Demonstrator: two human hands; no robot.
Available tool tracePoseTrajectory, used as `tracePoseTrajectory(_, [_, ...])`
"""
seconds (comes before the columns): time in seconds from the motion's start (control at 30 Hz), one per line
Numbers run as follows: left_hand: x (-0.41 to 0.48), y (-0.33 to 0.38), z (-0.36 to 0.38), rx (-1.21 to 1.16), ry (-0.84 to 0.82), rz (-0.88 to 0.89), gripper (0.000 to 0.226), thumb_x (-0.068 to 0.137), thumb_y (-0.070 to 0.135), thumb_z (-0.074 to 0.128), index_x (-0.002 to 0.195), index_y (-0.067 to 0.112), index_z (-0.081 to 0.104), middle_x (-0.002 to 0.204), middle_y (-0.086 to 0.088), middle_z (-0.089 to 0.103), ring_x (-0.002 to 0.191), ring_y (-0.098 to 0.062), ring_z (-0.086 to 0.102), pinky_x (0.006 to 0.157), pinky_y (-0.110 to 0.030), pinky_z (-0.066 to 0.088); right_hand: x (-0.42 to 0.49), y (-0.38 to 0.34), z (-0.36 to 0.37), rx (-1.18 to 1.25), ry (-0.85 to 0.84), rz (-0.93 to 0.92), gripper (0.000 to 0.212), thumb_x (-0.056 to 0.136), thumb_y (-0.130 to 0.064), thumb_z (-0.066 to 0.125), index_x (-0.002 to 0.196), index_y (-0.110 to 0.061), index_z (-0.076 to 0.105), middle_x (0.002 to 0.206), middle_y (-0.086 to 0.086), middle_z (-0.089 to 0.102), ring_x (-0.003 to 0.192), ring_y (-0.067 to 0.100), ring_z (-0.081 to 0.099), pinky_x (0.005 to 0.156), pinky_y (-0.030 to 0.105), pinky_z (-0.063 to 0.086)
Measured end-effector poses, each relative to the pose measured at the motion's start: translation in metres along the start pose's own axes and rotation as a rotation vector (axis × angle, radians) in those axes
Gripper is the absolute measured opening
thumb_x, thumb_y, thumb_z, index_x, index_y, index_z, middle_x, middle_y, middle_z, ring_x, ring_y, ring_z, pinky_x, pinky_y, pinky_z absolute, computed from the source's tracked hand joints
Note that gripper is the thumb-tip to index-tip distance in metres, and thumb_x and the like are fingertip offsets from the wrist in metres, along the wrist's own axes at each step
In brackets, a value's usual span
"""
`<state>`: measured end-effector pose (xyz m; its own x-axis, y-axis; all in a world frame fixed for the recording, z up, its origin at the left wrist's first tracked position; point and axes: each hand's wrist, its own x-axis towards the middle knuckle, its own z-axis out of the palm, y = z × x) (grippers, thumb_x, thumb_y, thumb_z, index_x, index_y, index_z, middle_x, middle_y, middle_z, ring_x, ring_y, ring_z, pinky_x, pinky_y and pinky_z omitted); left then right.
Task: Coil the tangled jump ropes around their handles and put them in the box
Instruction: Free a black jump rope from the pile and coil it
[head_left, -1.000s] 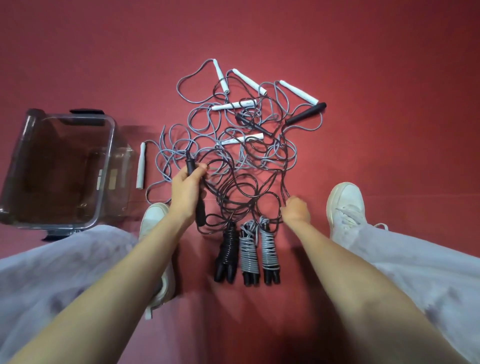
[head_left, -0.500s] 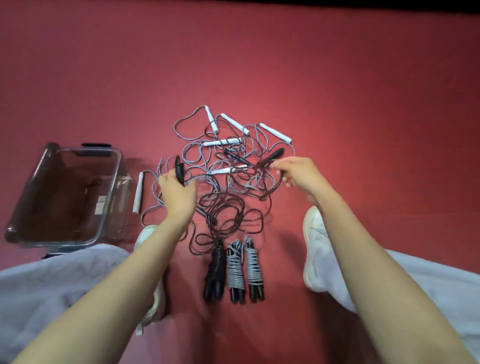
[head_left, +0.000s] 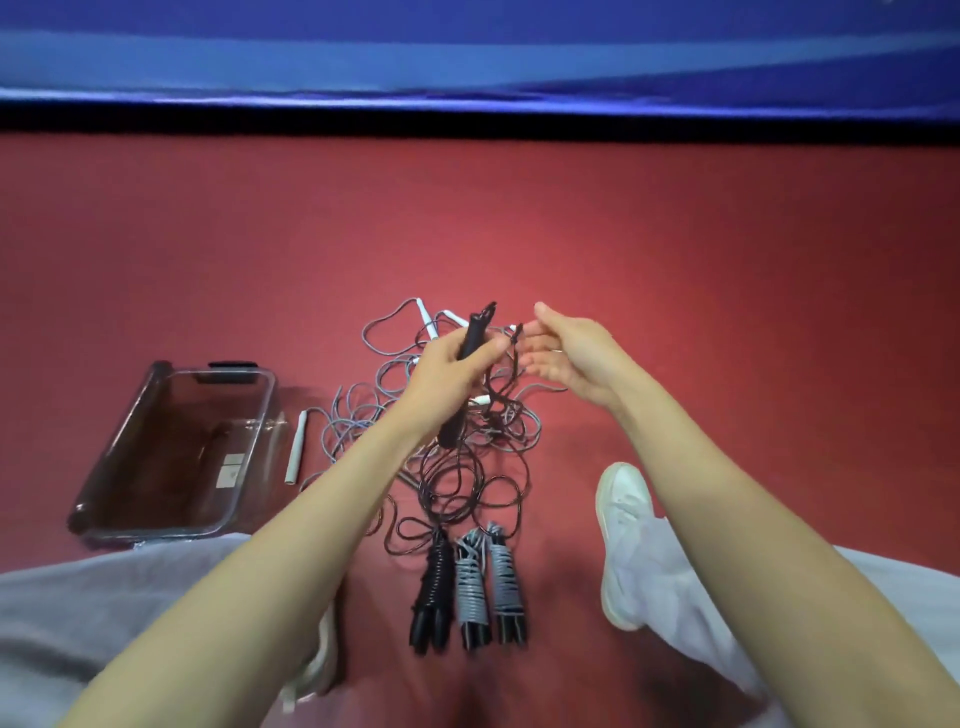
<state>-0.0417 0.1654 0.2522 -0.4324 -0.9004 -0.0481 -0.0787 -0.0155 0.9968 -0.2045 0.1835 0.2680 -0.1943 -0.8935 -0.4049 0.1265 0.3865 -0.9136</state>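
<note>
My left hand (head_left: 457, 366) is raised above the pile and grips a black handle (head_left: 477, 328) whose black rope (head_left: 457, 483) hangs down to the floor. My right hand (head_left: 569, 353) is lifted beside it with fingers straight; a strand of the black rope touches its fingertips. Below lies a tangle of grey ropes (head_left: 358, 421) with white handles, one white handle (head_left: 295, 453) lying apart at the left. Three coiled ropes lie side by side close to me: one black (head_left: 431, 587) and two grey (head_left: 470, 592). The clear plastic box (head_left: 260, 431) stands at the left with no rope in it.
I sit on a red floor with my legs spread; a white shoe (head_left: 623, 519) lies right of the ropes and another shows under my left arm. A blue mat (head_left: 467, 57) with a black edge runs along the far side.
Both hands have risen from the floor and come together above the pile. My right hand, which held a black handle, now shows straight fingers. The view has tilted up.
</note>
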Motion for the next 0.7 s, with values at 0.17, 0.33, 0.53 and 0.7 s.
tracePoseTrajectory(0.17, [-0.007,0.013,-0.017,-0.036,-0.015,-0.045,0.007,0.089,0.019,0.067,0.082,0.018,0.066,0.058,0.008,0.044,0.053,-0.011,0.034,0.05,-0.022,0.029,0.014,0.039,0.012,-0.586,-0.184,-0.119,0.036,0.091,0.0,0.056,0.12,-0.021,0.057,0.103,0.005,0.055,0.085,0.016,0.051,0.063,0.021,0.044])
tracePoseTrajectory(0.33, [-0.005,0.025,-0.045,-0.123,0.121,-0.12,0.01,0.089,0.021,0.068,0.087,0.012,0.064,0.071,-0.002,0.048,0.054,-0.011,0.037,0.051,-0.022,0.031,0.025,0.059,0.018,-0.883,-0.008,-0.158,0.029,0.101,-0.025,0.046,0.1,-0.002,0.064,0.091,0.013,0.061,0.086,0.025,0.054,0.07,0.032,0.034])
tracePoseTrajectory(0.53, [-0.002,0.033,-0.058,0.573,0.261,-0.337,0.008,0.094,0.01,0.051,0.101,0.006,0.048,0.102,-0.01,0.037,0.061,-0.014,0.04,0.046,-0.017,0.033,0.013,-0.013,0.024,-0.939,0.233,-0.452,0.028,0.099,-0.03,0.049,0.089,-0.009,0.065,0.078,0.01,0.069,0.071,0.028,0.06,0.065,0.035,0.042])
tracePoseTrajectory(0.7, [-0.006,0.052,-0.047,-0.023,0.062,-0.248,0.016,0.093,0.002,0.057,0.109,0.006,0.058,0.082,-0.004,0.055,0.067,-0.012,0.049,0.061,-0.021,0.042,-0.006,-0.075,0.03,-0.52,0.044,-0.382,0.021,0.097,-0.019,0.054,0.087,-0.004,0.066,0.061,0.0,0.062,0.038,0.004,0.049,0.046,0.018,0.044])
